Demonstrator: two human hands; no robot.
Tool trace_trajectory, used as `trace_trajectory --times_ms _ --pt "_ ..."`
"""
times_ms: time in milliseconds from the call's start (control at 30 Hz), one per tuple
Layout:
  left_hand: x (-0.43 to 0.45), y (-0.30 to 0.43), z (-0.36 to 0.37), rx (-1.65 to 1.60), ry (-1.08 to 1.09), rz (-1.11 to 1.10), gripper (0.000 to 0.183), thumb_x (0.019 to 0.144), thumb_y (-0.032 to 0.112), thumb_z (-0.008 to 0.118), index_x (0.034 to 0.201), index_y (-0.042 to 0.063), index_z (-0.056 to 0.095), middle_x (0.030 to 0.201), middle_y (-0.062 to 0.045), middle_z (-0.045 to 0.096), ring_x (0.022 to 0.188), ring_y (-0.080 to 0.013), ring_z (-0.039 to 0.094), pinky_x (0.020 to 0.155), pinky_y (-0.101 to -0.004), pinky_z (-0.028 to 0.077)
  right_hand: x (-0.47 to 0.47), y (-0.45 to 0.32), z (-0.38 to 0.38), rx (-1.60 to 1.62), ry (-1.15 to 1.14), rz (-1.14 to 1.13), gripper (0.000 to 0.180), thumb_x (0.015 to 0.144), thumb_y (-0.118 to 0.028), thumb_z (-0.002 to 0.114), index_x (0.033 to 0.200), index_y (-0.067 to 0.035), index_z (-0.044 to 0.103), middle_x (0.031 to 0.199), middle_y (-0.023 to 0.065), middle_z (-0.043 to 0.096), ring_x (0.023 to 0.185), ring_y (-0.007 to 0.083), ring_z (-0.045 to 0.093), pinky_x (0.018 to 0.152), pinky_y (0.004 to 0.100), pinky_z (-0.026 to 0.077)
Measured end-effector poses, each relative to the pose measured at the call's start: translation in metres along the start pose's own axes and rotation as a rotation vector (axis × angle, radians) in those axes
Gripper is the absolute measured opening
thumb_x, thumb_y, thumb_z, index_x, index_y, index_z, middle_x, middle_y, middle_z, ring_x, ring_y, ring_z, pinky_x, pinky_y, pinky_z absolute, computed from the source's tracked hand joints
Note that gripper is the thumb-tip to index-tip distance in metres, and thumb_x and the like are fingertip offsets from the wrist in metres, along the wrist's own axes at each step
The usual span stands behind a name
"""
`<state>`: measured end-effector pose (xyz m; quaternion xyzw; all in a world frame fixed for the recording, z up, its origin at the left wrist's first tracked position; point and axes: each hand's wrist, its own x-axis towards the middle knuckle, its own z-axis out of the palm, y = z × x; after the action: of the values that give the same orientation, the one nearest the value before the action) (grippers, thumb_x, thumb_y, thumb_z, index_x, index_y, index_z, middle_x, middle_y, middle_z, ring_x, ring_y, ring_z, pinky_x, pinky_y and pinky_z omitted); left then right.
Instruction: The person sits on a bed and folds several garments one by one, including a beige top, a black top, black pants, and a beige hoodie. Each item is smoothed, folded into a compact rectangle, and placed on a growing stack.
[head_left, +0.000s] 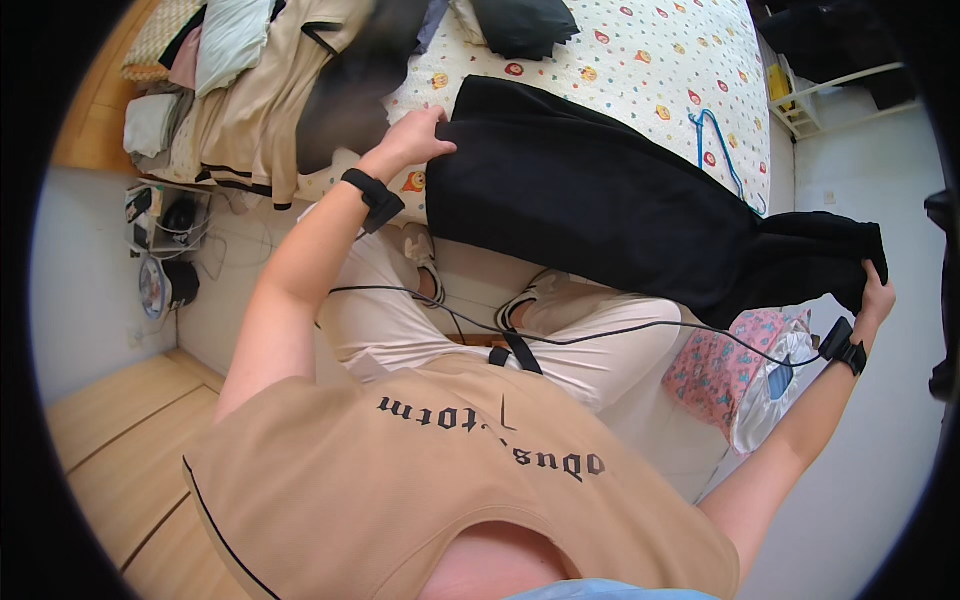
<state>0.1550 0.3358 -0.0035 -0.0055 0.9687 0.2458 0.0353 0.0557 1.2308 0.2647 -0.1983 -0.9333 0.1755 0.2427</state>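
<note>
A black cloth garment stretches across the front of the bed, part of it on the bedcover and part hanging over the edge. My left hand pinches its left end between thumb and fingers. At the far right, my right hand grips the narrower, bunched end, held out past the bed's corner. What kind of garment it is, I cannot tell. A blue clothes hanger lies on the bed just behind it, partly covered by the cloth.
Beige clothing with black trim and folded clothes lie at the bed's left. Dark clothing sits farther back on the patterned bedcover. A pink patterned bag stands by my right knee. A black cable runs between my wrists.
</note>
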Motion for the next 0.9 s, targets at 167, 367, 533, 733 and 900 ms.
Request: trace_trajectory --times_ms 167,367,533,733,900 --pt "0.021 0.01 -0.038 -0.163 0.077 0.172 0.026 0.097 0.022 0.08 0.112 0.002 0.071 0.084 -0.016 0.068 0.076 -0.0243 0.062 0.075 -0.0371 0.052 -0.008 0.038 -0.032 -0.01 0.077 0.067 0.061 0.082 -0.043 0.091 0.114 0.008 0.079 0.104 0.017 0.082 0.091 0.0254 0.076 0.087 0.0387 0.058" --pt "0.089 -0.002 -0.064 -0.314 0.108 0.04 0.027 0.104 0.027 0.076 0.111 0.001 0.072 0.082 -0.003 0.069 0.076 -0.0127 0.06 0.07 -0.0326 0.05 -0.015 0.093 -0.064 0.03 0.221 0.272 0.07 0.079 -0.044 0.093 0.119 0.011 0.078 0.117 0.0202 0.081 0.103 0.0294 0.076 0.094 0.0396 0.058" --pt "0.117 -0.017 0.008 -0.361 -0.063 -0.213 0.026 0.1 0.025 0.08 0.111 0.004 0.071 0.093 -0.004 0.07 0.089 -0.0118 0.066 0.08 -0.0315 0.053 -0.024 0.108 -0.058 0.125 0.22 0.304 0.059 0.079 -0.033 0.095 0.116 0.01 0.077 0.11 0.0159 0.08 0.094 0.0258 0.075 0.088 0.0392 0.06" --pt "0.118 -0.013 0.026 -0.713 0.051 -0.157 0.042 0.094 0.011 0.085 0.132 0.009 0.067 0.109 -0.006 0.073 0.103 -0.0141 0.067 0.088 -0.0296 0.054 -0.026 0.1 -0.054 0.042 0.2 0.237 0.062 0.079 -0.037 0.095 0.114 0.011 0.077 0.11 0.0173 0.08 0.096 0.0269 0.075 0.089 0.0393 0.059" --pt "0.099 0.009 -0.002 -0.734 -0.285 -0.278 0.06 0.092 0.005 0.085 0.147 0.011 0.061 0.119 -0.011 0.073 0.109 -0.0191 0.069 0.095 -0.0321 0.056 -0.023 0.089 -0.06 0.0 0.249 0.192 0.062 0.08 -0.039 0.094 0.115 0.01 0.078 0.111 0.0161 0.081 0.096 0.0257 0.075 0.089 0.0377 0.058"
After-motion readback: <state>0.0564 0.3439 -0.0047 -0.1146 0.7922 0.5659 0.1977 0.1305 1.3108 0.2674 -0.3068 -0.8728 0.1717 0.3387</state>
